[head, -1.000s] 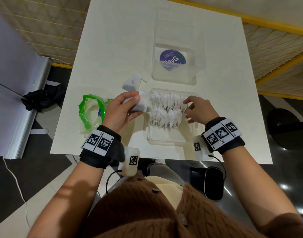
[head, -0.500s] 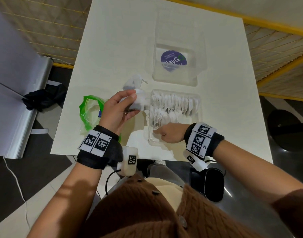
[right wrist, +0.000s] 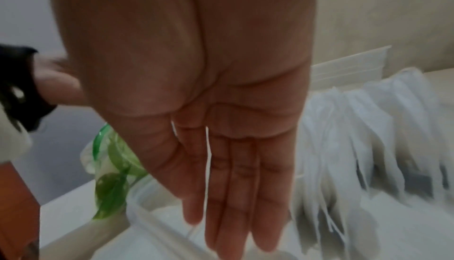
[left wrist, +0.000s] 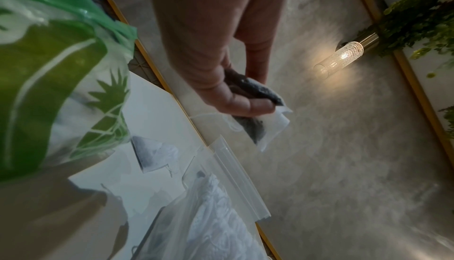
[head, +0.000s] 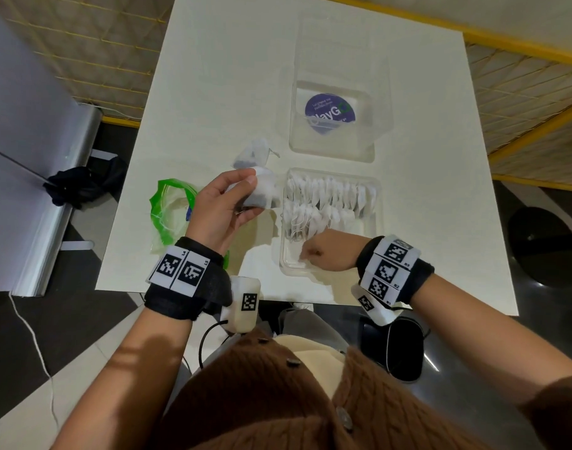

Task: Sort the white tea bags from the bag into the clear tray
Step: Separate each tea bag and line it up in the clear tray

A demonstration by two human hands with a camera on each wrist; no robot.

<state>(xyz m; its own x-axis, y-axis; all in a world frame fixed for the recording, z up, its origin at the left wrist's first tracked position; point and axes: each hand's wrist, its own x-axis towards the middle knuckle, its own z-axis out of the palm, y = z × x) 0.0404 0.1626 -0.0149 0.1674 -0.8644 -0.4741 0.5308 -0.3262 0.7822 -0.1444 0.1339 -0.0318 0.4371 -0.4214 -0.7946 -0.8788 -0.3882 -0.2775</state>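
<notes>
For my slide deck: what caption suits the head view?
Left hand holds white tea bags beside clear plastic tray; right hand reaches inside.

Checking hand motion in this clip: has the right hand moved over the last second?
Yes. The right hand has come from the clear tray's right edge to its near-left corner, towards the person.

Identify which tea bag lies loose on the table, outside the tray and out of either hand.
The loose tea bag on the table, just beyond the left hand. The others stand in the clear tray or are held.
</notes>
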